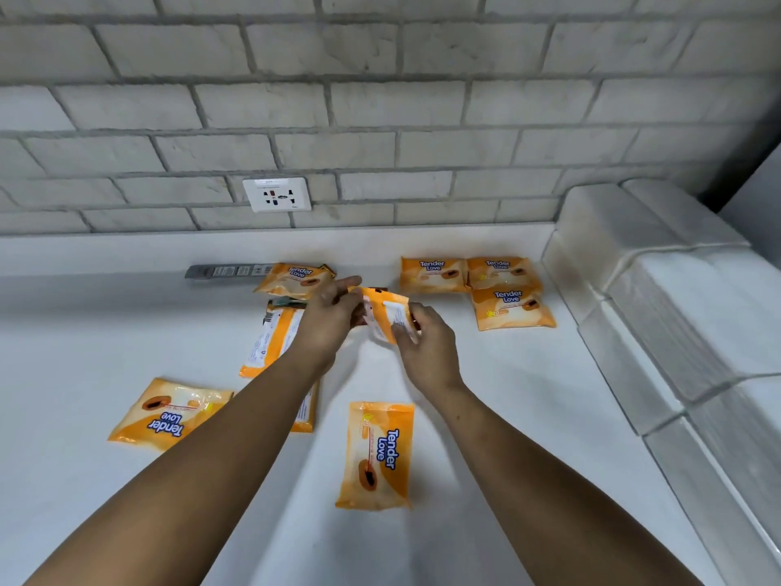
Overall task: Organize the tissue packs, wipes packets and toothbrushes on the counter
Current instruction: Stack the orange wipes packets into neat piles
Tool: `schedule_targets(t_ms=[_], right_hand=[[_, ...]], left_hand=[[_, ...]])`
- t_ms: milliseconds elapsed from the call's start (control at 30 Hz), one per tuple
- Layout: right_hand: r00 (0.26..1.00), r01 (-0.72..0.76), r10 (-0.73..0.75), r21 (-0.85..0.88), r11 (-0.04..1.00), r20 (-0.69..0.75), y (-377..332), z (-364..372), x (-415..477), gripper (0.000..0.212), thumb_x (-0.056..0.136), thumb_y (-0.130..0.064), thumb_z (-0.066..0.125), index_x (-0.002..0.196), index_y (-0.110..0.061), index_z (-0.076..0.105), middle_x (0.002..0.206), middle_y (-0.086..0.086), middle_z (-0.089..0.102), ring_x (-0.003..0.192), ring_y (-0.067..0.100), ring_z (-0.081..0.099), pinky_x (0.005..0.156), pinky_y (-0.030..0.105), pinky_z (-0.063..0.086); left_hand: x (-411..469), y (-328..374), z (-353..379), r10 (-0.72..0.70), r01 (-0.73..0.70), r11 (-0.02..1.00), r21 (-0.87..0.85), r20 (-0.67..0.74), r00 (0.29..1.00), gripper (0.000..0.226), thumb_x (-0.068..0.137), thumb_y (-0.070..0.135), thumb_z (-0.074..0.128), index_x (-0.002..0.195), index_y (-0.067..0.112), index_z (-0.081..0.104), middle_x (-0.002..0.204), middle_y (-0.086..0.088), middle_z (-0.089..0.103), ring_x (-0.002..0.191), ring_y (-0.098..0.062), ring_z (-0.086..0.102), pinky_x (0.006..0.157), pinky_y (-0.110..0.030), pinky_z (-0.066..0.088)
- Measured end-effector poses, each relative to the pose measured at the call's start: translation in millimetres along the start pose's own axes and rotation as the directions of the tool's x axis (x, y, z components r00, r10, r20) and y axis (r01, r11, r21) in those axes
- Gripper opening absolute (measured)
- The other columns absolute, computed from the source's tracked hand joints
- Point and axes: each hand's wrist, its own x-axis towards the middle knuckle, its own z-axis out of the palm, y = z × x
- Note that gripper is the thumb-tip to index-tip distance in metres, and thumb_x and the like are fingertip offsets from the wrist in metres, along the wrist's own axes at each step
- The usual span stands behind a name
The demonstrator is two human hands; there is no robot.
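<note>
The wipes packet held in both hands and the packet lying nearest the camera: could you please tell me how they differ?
The held packet is up off the counter, gripped by the left hand and the right hand; the nearest packet lies flat, untouched. The held packet shows its white-labelled back; the nearest packet shows its Tender Love front. Both are orange packets.

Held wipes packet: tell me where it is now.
Head view, centre: the wipes packet is held between the left hand and right hand above the counter, just left of the three grouped packets at back right.
</note>
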Motion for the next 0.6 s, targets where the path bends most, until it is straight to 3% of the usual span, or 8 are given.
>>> schedule_targets(t_ms=[67, 133, 267, 300, 367, 433, 500, 600], right_hand=[[0.985, 0.159, -0.172, -0.272, 0.949, -0.023, 17.0, -11.4, 0.7, 0.035, 0.097, -0.019, 0.068, 0.132, -0.024, 0.067, 0.113, 0.001, 0.065, 0.101, 0.023, 0.061, 0.082, 0.039, 0.055], [0.960, 0.245, -0.280, -0.455, 0.856, -0.011, 33.0, -21.5, 0.0, 0.040, 0.090, -0.014, 0.075, 0.128, -0.028, 0.071, 0.104, 0.002, 0.063, 0.093, 0.027, 0.059, 0.072, 0.039, 0.052], [0.967, 0.248, -0.229, -0.595, 0.765, 0.110, 53.7, -33.5, -7.3, 0.047, 0.085, -0.017, 0.081, 0.128, -0.033, 0.071, 0.105, 0.005, 0.063, 0.097, 0.030, 0.061, 0.072, 0.043, 0.050], [0.966, 0.257, -0.207, -0.610, 0.750, 0.152, 58.9, -34.9, -8.4, 0.046, 0.086, -0.019, 0.079, 0.129, -0.033, 0.069, 0.111, 0.006, 0.064, 0.101, 0.031, 0.061, 0.074, 0.045, 0.052], [0.958, 0.269, -0.142, -0.615, 0.741, 0.248, 68.3, -38.0, -8.8, 0.045, 0.092, -0.023, 0.072, 0.136, -0.028, 0.064, 0.129, 0.008, 0.062, 0.114, 0.033, 0.058, 0.083, 0.047, 0.054], [0.942, 0.270, -0.068, -0.619, 0.737, 0.330, 78.3, -42.2, -7.6, 0.046, 0.098, -0.026, 0.062, 0.143, -0.021, 0.058, 0.144, 0.008, 0.056, 0.129, 0.032, 0.051, 0.097, 0.049, 0.053], [0.933, 0.269, -0.027, -0.648, 0.713, 0.359, 87.1, -45.5, -6.2, 0.048, 0.100, -0.026, 0.057, 0.147, -0.015, 0.054, 0.152, 0.009, 0.050, 0.141, 0.031, 0.043, 0.107, 0.049, 0.048], [0.926, 0.247, 0.019, -0.644, 0.724, 0.376, 95.6, -48.7, 0.9, 0.053, 0.105, -0.028, 0.049, 0.156, -0.014, 0.041, 0.164, 0.008, 0.035, 0.153, 0.031, 0.027, 0.123, 0.046, 0.032]], left_hand=[[-1.0, -3.0, 17.4, -0.100, 0.101, 0.992, -0.074, 0.011, 0.995, 0.029, 0.109, 0.020, 0.053, 0.136, 0.015, 0.058, 0.110, -0.014, 0.070, 0.098, -0.023, 0.069, 0.088, -0.034, 0.060], [-2.8, -10.8, 30.7, -0.150, 0.151, 0.988, -0.021, 0.044, 0.988, 0.032, 0.107, 0.024, 0.058, 0.136, 0.014, 0.054, 0.117, -0.016, 0.069, 0.101, -0.025, 0.069, 0.085, -0.033, 0.062], [-4.4, -27.6, 51.7, -0.141, 0.087, 0.921, 0.380, 0.117, 0.983, 0.073, 0.091, 0.038, 0.075, 0.153, 0.010, 0.047, 0.144, -0.009, 0.058, 0.122, -0.028, 0.063, 0.105, -0.042, 0.054], [-4.3, -29.8, 55.9, -0.126, 0.044, 0.869, 0.493, 0.134, 0.983, 0.068, 0.091, 0.037, 0.075, 0.148, 0.009, 0.052, 0.143, -0.007, 0.057, 0.125, -0.027, 0.059, 0.107, -0.038, 0.049], [-3.7, -36.4, 63.6, -0.074, -0.094, 0.737, 0.670, 0.218, 0.973, 0.040, 0.095, 0.027, 0.073, 0.130, 0.009, 0.063, 0.130, -0.011, 0.060, 0.121, -0.028, 0.055, 0.099, -0.031, 0.043], [0.2, -47.3, 67.4, -0.066, -0.216, 0.572, 0.792, 0.307, 0.949, 0.040, 0.097, 0.027, 0.070, 0.129, 0.003, 0.067, 0.130, -0.019, 0.061, 0.129, -0.031, 0.050, 0.100, -0.031, 0.040], [0.9, -56.0, 66.8, -0.123, -0.289, 0.434, 0.853, 0.373, 0.919, 0.043, 0.101, 0.034, 0.064, 0.133, 0.007, 0.067, 0.142, -0.019, 0.056, 0.141, -0.031, 0.042, 0.108, -0.032, 0.038], [8.1, -71.3, 66.1, -0.156, -0.371, 0.261, 0.891, 0.418, 0.895, 0.052, 0.105, 0.046, 0.053, 0.145, 0.013, 0.059, 0.168, -0.016, 0.030, 0.156, -0.033, 0.025, 0.124, -0.043, 0.030]])
